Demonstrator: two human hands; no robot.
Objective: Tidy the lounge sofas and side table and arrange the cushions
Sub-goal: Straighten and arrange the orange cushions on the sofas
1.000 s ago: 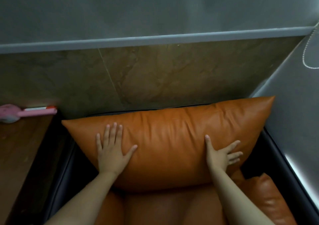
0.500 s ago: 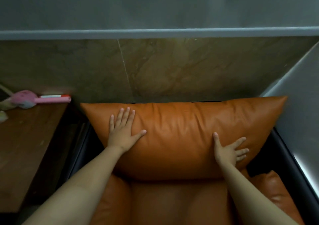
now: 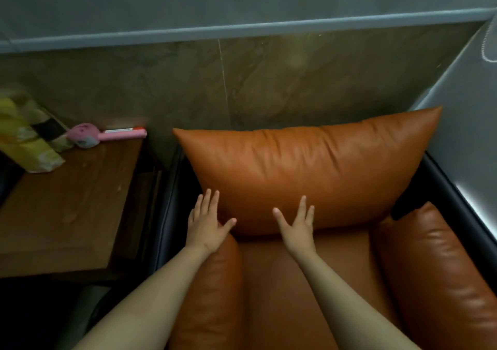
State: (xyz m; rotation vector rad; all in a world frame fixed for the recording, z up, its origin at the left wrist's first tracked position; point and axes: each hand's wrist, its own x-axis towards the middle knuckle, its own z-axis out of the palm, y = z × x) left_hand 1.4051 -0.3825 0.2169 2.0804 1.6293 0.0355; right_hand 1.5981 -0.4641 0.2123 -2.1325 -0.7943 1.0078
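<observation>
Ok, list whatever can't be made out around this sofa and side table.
All head view:
- Yellow packet: blurred, cut off by the left edge; print unreadable.
- Pink gadget: too blurred to identify.
- Behind the orange cushion: hidden by it.
- White cord: cut off by the right edge.

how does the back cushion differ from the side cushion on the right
The back cushion stands crosswise at the rear, wide; the side cushion runs front to back, narrower. The left hand and right hand touch the back cushion, not the side cushion. Both are orange leather.
</observation>
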